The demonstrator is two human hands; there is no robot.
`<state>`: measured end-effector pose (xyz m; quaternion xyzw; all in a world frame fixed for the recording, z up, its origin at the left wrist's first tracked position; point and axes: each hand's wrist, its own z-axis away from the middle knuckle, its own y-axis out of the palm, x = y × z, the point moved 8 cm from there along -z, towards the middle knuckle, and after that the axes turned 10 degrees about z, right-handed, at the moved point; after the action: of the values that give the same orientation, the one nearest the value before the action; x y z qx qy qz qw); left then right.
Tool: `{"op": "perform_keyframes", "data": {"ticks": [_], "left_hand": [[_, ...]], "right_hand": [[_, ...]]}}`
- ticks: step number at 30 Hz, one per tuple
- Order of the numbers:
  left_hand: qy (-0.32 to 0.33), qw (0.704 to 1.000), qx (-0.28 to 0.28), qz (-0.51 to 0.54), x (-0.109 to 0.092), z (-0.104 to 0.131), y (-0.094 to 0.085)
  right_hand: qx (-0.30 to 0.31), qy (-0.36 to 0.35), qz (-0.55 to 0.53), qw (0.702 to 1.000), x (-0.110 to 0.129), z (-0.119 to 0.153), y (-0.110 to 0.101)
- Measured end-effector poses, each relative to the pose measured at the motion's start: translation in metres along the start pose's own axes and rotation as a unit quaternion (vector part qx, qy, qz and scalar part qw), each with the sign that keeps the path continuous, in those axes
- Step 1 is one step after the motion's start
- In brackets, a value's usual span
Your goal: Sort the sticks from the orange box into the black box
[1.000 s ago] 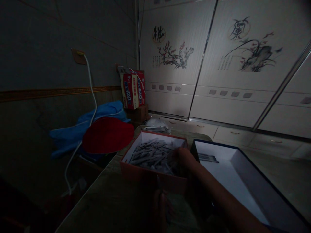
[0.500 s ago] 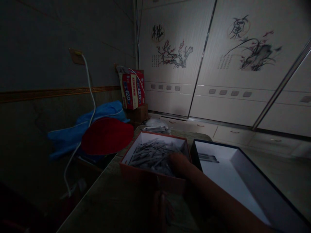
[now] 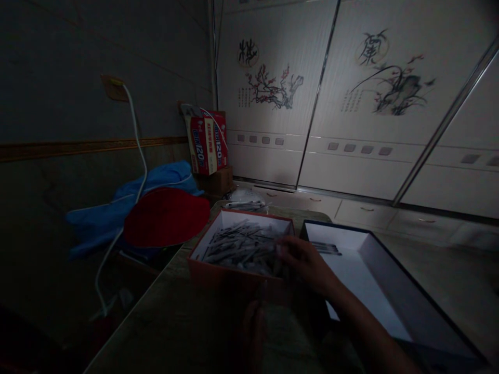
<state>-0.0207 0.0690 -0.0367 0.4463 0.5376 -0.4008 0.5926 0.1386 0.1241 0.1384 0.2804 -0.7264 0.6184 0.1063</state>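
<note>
An orange-red box (image 3: 234, 278) with pale inner walls holds a heap of slim pens or pen parts (image 3: 241, 246), too dark to tell apart. Over its right front corner is my right hand (image 3: 306, 259), its thumb and fingertips pinched on a small pale piece (image 3: 278, 250) whose kind is unclear. In deep shadow in front of the box, my left hand (image 3: 254, 324) is closed round a slim pen-like stick (image 3: 263, 291), tip upward. To the right stands a dark-rimmed box (image 3: 358, 275) with white inside, where several dark pens (image 3: 326, 248) lie side by side at the far left.
Both boxes stand on a table (image 3: 163, 322). Behind them lies a clear plastic bag (image 3: 245, 198). To the left are a red round cover (image 3: 167, 217), a blue bag (image 3: 156, 179) and a white cable (image 3: 136, 135). A red carton (image 3: 206, 143) stands before the sliding wardrobe doors (image 3: 268, 161).
My right hand has lifted out of the pen heap with a small pale piece at its fingertips. My left hand stays low in front of the box. The view has shifted slightly right.
</note>
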Motion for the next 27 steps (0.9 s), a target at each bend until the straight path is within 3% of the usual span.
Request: {"op": "perform_keyframes", "data": {"ticks": [2,5,10,15,20,27], "left_hand": [[0.053,0.998,-0.021,-0.019,-0.009,0.003,-0.004],[0.086,0.996,0.015,-0.014,-0.019,0.006,0.001],[0.125,0.983,0.128,-0.052,-0.03,0.011,0.015],[0.137,0.964,0.203,-0.101,-0.035,0.021,0.02],[0.186,0.922,0.296,-0.167,-0.056,0.029,0.021],[0.261,0.877,0.319,-0.245,-0.083,0.029,0.026]], "right_hand": [[-0.038,0.032,-0.121,0.991,0.002,0.028,-0.005],[-0.09,0.105,-0.256,0.957,-0.009,0.065,0.001],[-0.093,0.141,-0.296,0.94,-0.017,0.091,0.018],[-0.102,0.167,-0.305,0.932,-0.018,0.11,0.016],[-0.091,0.195,-0.343,0.915,-0.024,0.13,0.026],[-0.058,0.194,-0.4,0.894,-0.028,0.136,0.051]]}}
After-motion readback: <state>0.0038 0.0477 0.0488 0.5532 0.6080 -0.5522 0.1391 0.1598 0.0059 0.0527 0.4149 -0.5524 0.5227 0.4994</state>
